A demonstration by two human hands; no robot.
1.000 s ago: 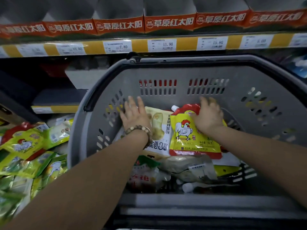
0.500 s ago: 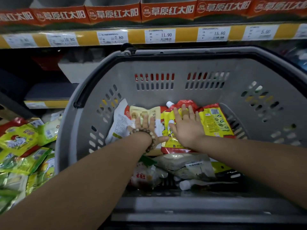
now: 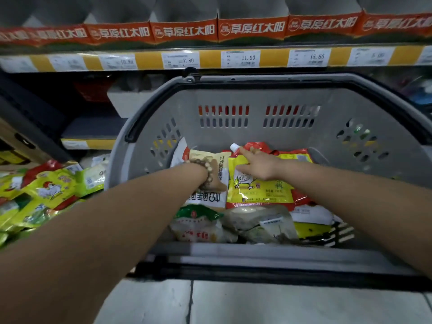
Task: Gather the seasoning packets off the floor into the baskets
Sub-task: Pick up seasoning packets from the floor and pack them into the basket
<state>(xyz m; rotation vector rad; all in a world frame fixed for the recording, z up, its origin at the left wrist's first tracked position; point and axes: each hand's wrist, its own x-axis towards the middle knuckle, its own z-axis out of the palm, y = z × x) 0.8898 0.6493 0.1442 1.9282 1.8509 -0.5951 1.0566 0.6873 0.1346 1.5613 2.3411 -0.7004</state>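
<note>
Both hands are down inside the grey shopping basket (image 3: 257,99), pressing packets flat against its far wall. The right hand (image 3: 259,166) lies open, palm down, fingers spread on the yellow chicken-print spout pouch (image 3: 261,190), its forefinger reaching to the white cap at the pouch's top. The left hand (image 3: 214,177), with a bead bracelet (image 3: 204,170) at the wrist, is bent down onto the white and cream mushroom-print packet (image 3: 210,176) just left of the pouch; its fingers are hidden, so I cannot tell whether they are open or curled.

The step looks like settling the load. To do it well, keep the palms flat, push the packets down and back so they lie level, then lift both hands straight out without dragging anything along.

More packets lie near the basket's near wall, among them a green-topped bag (image 3: 198,220). A heap of green and yellow seasoning packets (image 3: 44,195) remains on the floor to the left, beside the basket.
</note>
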